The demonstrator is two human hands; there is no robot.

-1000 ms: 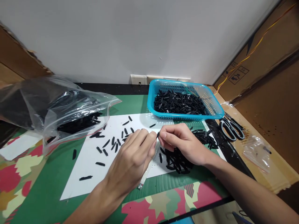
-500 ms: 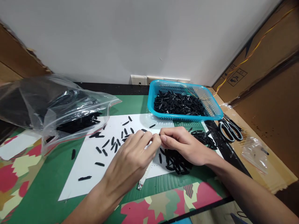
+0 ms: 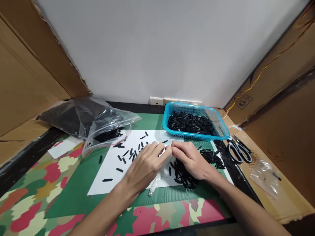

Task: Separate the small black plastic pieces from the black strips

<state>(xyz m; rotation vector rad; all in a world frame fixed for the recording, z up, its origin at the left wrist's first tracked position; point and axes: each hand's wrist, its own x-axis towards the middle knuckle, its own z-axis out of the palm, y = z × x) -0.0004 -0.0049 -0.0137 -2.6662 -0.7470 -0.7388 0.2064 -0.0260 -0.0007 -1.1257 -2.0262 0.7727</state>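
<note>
Meeting over the paper [image 3: 100, 189], the left hand [image 3: 150, 160] and right hand [image 3: 190, 160] bring bent fingers tip to tip; whether they pinch a strip I cannot tell, as the knuckles hide the spot. Loose strips [image 3: 119, 170] lie left of the fingertips, inside the paper's left edge, with one past it on the mat [image 3: 73, 200]. A pile [image 3: 187, 182] sits just right and nearer, partly under the right hand, reaching the paper's near edge. A smaller pile [image 3: 211, 156] is farther right. Directly beyond, the basket [image 3: 197, 135] of strips limits reach, its near rim close to the right knuckles. Left of the fingers, low flat room runs out to the bag [image 3: 73, 114]. Well right lie scissors [image 3: 239, 151].
</note>
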